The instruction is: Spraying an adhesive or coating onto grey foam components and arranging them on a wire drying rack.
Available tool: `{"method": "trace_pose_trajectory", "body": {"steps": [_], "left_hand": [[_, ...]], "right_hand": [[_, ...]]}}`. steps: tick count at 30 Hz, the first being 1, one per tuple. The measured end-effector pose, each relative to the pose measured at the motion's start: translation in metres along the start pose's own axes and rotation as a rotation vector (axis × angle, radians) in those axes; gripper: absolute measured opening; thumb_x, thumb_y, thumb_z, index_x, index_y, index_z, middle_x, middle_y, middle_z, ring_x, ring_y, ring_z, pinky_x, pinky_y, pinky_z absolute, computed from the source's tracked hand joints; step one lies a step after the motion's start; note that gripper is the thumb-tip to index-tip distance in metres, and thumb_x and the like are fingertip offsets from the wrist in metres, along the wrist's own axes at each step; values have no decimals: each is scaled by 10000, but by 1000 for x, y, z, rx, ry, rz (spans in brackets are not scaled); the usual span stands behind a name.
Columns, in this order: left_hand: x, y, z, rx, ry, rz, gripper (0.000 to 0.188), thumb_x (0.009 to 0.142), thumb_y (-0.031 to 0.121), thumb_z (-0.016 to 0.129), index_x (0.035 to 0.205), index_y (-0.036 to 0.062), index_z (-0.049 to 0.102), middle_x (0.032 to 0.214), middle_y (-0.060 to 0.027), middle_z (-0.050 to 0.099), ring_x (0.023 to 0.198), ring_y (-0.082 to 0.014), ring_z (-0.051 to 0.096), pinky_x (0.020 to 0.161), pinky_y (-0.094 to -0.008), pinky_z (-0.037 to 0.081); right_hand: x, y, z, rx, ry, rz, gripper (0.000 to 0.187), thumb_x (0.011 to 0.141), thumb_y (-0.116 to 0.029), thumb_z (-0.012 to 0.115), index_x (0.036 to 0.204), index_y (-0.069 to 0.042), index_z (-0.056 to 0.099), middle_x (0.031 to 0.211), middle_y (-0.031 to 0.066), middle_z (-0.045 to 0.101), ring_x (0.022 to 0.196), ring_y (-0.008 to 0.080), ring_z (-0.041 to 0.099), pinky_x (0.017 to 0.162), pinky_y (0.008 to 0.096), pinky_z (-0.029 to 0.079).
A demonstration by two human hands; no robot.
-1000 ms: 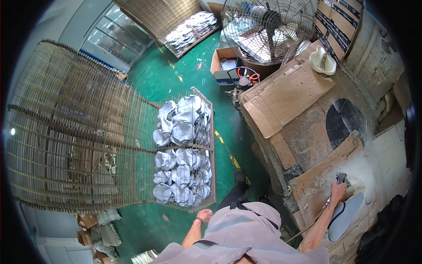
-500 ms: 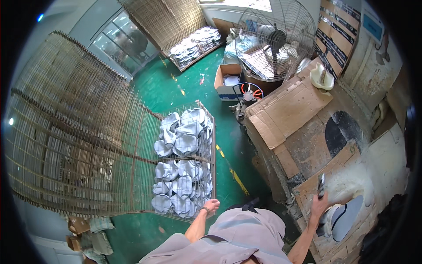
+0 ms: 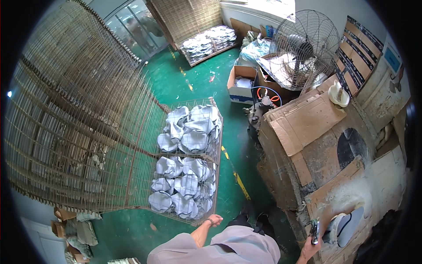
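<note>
My right hand [image 3: 310, 250] is closed round a dark and silver spray gun [image 3: 315, 232], held over the near edge of the workbench [image 3: 332, 200]. Just right of it on the bench sits a pale grey, curved piece with a dark band [image 3: 350, 226], one side flat like a sole; its other side is partly hidden. My left hand [image 3: 214, 220] hangs by the near right corner of a wire rack [image 3: 218, 165], fingers loosely bent and holding nothing that I can see. Several light grey, curved sheet pieces [image 3: 187, 185] lie on the rack's lowest tier.
Raised wire tiers [image 3: 74, 123] tower at the left. A pressure pot with orange hose [image 3: 266, 100], a cardboard box [image 3: 241, 83] and a large caged fan [image 3: 304, 50] stand beyond the bench. Flat cardboard [image 3: 307, 125] and a white bowl-like piece [image 3: 338, 94] lie on it.
My right hand has drawn back toward me with the spray gun, away from the middle of the bench. My left hand sits slightly lower by the rack corner. The whole view has shifted.
</note>
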State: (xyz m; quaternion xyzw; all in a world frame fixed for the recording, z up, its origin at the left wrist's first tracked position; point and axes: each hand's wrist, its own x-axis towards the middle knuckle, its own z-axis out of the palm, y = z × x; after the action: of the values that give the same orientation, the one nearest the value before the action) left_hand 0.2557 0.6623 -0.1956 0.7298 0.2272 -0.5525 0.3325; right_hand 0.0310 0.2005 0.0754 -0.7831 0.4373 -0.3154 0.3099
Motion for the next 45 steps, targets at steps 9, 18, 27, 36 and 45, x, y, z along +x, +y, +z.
{"method": "trace_pose_trajectory", "body": {"steps": [9,18,27,36,45], "left_hand": [[-10,-1,-12,-141,71,29,311,951,300,694,1202,118,677,960,-5,710,782,-121,666,614,-310,536],[-16,25,66,-131,107,134,350,952,310,687,1252,130,678,1036,-15,732,836,-115,682,644,-299,555],[-40,12,132,-78,117,91,352,945,310,693,1252,139,680,997,6,734,785,-95,676,660,-292,556],[-23,-8,133,-194,-118,-53,179,971,207,658,1120,110,645,750,23,626,513,-79,548,408,-277,366],[11,90,96,-13,24,147,330,940,242,696,1245,115,687,997,-32,746,766,-126,686,612,-283,552]], "right_hand": [[-17,25,-7,-73,-132,104,152,844,-56,613,934,66,603,759,141,592,674,273,525,650,400,445],[3,21,-55,-15,-142,-34,132,743,4,560,861,52,526,784,139,481,706,316,508,684,419,418],[6,86,-81,85,-87,-192,316,693,21,532,1001,80,569,944,211,540,874,405,566,825,448,465],[23,68,-95,74,-147,0,563,747,-43,502,1299,35,585,991,114,624,747,186,544,613,289,469],[22,11,-74,210,-183,274,762,684,21,419,1441,37,501,1006,151,658,895,219,645,784,305,521]]}}
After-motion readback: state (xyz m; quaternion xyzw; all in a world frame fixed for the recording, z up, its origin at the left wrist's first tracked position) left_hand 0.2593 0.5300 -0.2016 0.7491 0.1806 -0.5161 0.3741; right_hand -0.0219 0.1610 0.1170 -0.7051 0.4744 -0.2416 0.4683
